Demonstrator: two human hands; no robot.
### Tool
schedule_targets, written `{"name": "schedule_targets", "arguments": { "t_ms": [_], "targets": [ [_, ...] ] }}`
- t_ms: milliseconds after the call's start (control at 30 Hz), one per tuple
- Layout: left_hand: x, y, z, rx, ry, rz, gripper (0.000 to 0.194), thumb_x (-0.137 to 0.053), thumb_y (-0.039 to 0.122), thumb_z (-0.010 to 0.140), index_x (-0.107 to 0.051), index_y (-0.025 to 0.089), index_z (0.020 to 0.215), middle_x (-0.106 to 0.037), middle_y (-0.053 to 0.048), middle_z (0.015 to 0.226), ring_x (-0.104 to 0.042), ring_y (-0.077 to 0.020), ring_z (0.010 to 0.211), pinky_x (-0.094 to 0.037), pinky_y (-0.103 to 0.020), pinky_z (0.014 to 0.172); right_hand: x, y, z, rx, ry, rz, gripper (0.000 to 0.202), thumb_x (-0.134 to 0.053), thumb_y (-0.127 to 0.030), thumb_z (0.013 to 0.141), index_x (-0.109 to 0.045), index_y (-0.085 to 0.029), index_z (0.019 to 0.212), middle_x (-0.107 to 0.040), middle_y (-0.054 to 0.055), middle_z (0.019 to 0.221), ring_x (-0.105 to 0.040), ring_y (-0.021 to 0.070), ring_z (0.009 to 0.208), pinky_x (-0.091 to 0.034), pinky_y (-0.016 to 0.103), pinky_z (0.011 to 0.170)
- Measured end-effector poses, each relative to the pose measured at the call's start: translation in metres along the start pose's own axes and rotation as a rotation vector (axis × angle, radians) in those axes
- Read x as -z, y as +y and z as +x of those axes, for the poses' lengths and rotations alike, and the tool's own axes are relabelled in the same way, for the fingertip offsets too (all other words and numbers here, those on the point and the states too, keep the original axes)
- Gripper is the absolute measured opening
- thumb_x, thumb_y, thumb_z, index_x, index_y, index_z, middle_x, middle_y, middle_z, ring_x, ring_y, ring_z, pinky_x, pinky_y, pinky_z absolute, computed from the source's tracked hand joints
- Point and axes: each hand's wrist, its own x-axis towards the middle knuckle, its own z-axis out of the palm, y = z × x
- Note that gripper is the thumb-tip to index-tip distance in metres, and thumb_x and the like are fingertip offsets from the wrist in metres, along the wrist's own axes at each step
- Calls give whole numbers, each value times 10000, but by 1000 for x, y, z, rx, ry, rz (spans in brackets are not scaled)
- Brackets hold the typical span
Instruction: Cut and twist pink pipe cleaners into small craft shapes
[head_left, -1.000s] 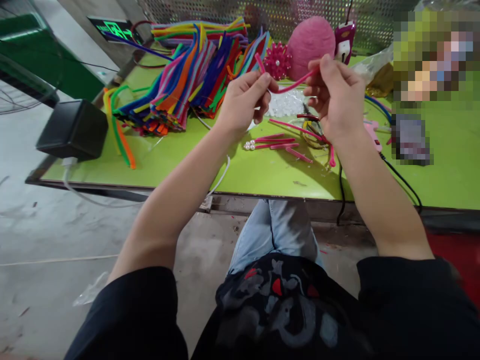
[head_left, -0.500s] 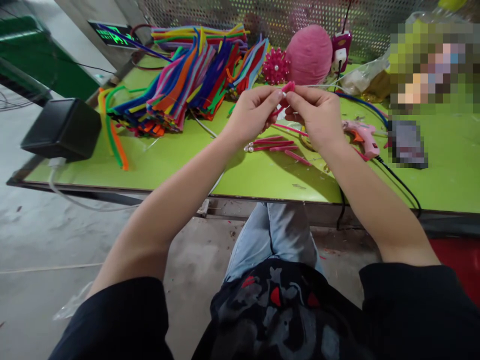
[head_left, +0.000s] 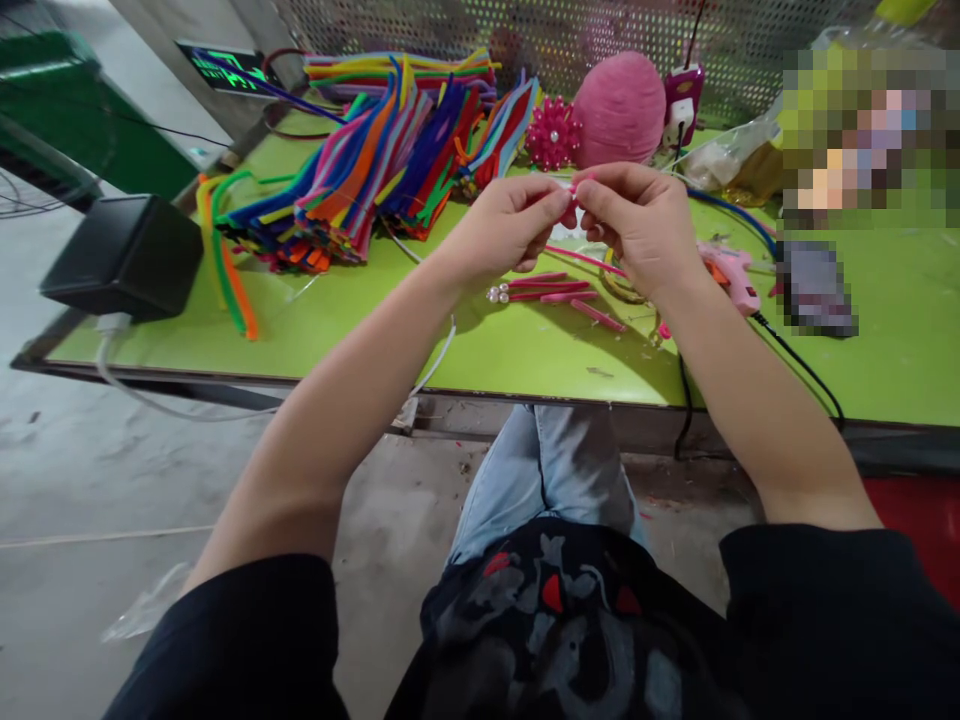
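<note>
Both hands meet above the green table, fingertips nearly touching. My left hand (head_left: 517,222) is pinched on a pink pipe cleaner (head_left: 576,187), mostly hidden by the fingers. My right hand (head_left: 634,220) is closed on the same pink piece from the other side. Below them on the table lie several pink pipe cleaner stems (head_left: 551,292), some with white pearl beads (head_left: 498,293) at their left ends. A pink flower with a pearl centre (head_left: 554,134) rests behind the hands, beside a large fuzzy pink ball (head_left: 621,108).
Bundles of many-coloured pipe cleaners (head_left: 337,180) lie at the back left. A black box (head_left: 124,258) with a white cable sits at the table's left corner. By my right forearm are a pink glue gun (head_left: 739,275) and a dark blurred object (head_left: 816,288).
The pink pipe cleaner that stuck up above the fingers and looped below them now shows only as a small bit between the fingertips. My right hand has shifted slightly right.
</note>
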Motion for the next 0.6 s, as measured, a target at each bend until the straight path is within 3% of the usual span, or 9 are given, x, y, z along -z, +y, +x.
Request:
{"name": "schedule_targets", "arguments": {
  "t_ms": [267,400,500,600],
  "targets": [
    [14,2,0,53,-153,-77,269,-546,227,1051,-588,165,792,-239,96,507,-220,-28,412,-187,-179,447,3,-4,1,113,-40,-152,162,-844,-219,751,-706,-263,678,-626,-25,632,-487,114,519,-480,312,566],
    [18,3,-1,3,-128,-49,185,-641,239,1000,-653,132,850,-276,96,503,-233,-17,433,-194,-202,480,4,-8,1,125,-26,-260,334,-898,-349,719,-598,-262,600,-548,-25,578,-430,123,503,-418,309,513],
    [20,3,-2,12,-88,-17,182,-659,238,979,-655,127,836,-295,94,485,-233,-17,436,-186,-223,508,8,-13,-1,152,-84,-296,350,-929,-439,710,-645,-256,618,-587,-15,604,-480,129,530,-432,312,532],
    [21,0,-3,55,-110,-51,231,-670,302,976,-684,133,819,-287,87,486,-223,-28,436,-177,-233,506,12,-19,-3,146,-153,-321,263,-923,-418,739,-728,-253,677,-654,-13,649,-544,135,568,-459,315,577]
  ]
}}
